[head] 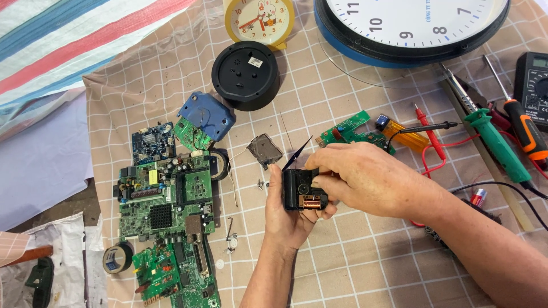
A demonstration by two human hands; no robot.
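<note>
Scanning from the left, I see green circuit boards (165,205) lying bare on the checked cloth (365,256). My left hand (291,214) grips the small black clock movement (301,189) at centre, its case open and copper coil exposed. My right hand (365,179) pinches its top edge. I judge disassembly well along, refitting left. A soldering iron (496,142) lies unused at the right.

left hand (285,214), right hand (365,179), black clock movement (302,191)
</note>
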